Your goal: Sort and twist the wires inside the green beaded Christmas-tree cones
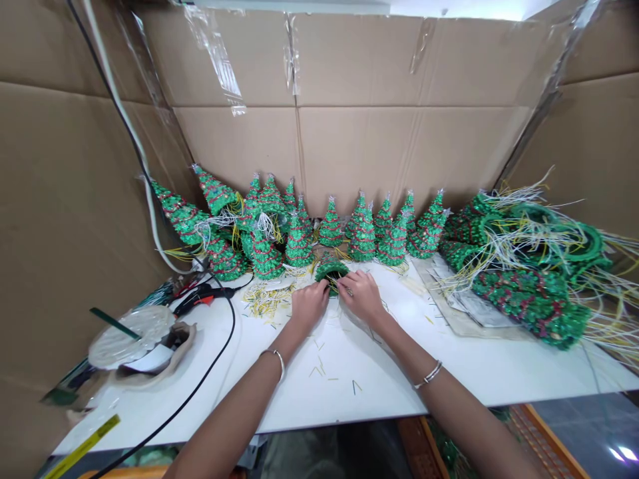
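Observation:
A small green tinsel Christmas tree (pixel 330 267) lies on its side at the middle of the table, its hollow base facing me. My left hand (pixel 310 305) is closed at the left of the base rim, fingertips pinched. From the right, my right hand (pixel 363 298) closes on the other side of the rim, its fingers reaching to the opening. Thin yellow and white wires show inside the base between the fingertips. Which strands each hand touches, I cannot make out. A pile of cut wire bits (pixel 268 301) lies left of my left hand.
Several finished-looking trees (pixel 362 236) stand along the cardboard wall (pixel 359 146). At right lie trees with long loose wires (pixel 529 233). A black-and-red glue gun (pixel 200 297), a black cable (pixel 219 352) and a plastic-covered round container (pixel 132 336) are at left. An orange crate (pixel 544 439) sits below the table.

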Demonstrator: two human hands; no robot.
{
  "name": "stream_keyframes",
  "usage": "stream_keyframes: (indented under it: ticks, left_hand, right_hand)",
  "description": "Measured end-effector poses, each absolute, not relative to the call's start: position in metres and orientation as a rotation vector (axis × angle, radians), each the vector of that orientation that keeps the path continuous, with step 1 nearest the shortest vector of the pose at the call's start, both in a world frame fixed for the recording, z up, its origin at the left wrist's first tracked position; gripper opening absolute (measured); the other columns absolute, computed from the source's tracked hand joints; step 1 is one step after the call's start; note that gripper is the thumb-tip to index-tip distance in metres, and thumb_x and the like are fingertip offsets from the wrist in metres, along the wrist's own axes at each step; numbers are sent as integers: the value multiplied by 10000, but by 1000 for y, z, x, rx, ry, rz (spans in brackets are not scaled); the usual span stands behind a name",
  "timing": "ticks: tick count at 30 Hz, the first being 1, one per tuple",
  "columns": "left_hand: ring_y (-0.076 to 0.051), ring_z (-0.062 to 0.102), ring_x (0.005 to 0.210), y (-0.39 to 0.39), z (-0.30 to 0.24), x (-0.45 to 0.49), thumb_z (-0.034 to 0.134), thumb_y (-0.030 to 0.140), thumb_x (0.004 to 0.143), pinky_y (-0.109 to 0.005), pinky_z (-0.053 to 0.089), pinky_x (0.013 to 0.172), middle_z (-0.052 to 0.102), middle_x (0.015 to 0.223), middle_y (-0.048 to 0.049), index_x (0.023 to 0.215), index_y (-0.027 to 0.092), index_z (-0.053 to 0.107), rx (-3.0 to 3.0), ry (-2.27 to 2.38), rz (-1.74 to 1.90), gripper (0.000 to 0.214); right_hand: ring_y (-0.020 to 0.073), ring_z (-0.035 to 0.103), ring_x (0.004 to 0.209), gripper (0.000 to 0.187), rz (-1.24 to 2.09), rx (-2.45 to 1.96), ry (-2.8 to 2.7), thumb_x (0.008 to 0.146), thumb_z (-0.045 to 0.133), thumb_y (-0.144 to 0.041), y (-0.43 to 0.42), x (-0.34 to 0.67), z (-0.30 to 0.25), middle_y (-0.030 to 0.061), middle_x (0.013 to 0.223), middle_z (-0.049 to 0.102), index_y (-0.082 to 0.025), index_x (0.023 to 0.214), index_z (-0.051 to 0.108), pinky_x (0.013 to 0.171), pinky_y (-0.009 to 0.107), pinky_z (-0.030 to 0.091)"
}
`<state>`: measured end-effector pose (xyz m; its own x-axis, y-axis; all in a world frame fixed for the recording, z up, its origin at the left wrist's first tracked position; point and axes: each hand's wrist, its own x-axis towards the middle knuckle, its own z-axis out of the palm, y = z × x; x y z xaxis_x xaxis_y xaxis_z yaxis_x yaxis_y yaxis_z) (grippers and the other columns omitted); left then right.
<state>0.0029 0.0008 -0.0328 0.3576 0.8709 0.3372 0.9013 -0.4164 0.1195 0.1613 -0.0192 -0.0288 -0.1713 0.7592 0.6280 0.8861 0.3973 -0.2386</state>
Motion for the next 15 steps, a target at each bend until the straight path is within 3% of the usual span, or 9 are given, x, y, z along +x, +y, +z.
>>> stream_keyframes:
  ticks: [7, 15]
  left_hand:
    - [-234, 666, 774, 1, -36, 3, 404, 286, 926, -298, 398, 640, 715, 901, -91, 1130, 249, 622, -2570, -1605, -532, 301]
    - [-251, 668, 762, 0, -29, 7, 434, 273, 903, -308, 409, 644, 708, 840, -101, 1031, 222, 623, -2572, -1635, -407, 234]
  right_hand:
    - [205, 526, 831, 166, -227, -1425, -1916, 896, 537, -241, -19, 160, -31, 52, 844, 694, -214, 866, 698, 727, 346, 292]
    - [207, 558, 850, 137, 13, -1439, -1781, 863, 573, -231, -13, 160, -36, 31, 854, 713, -217, 832, 706, 756, 321, 351]
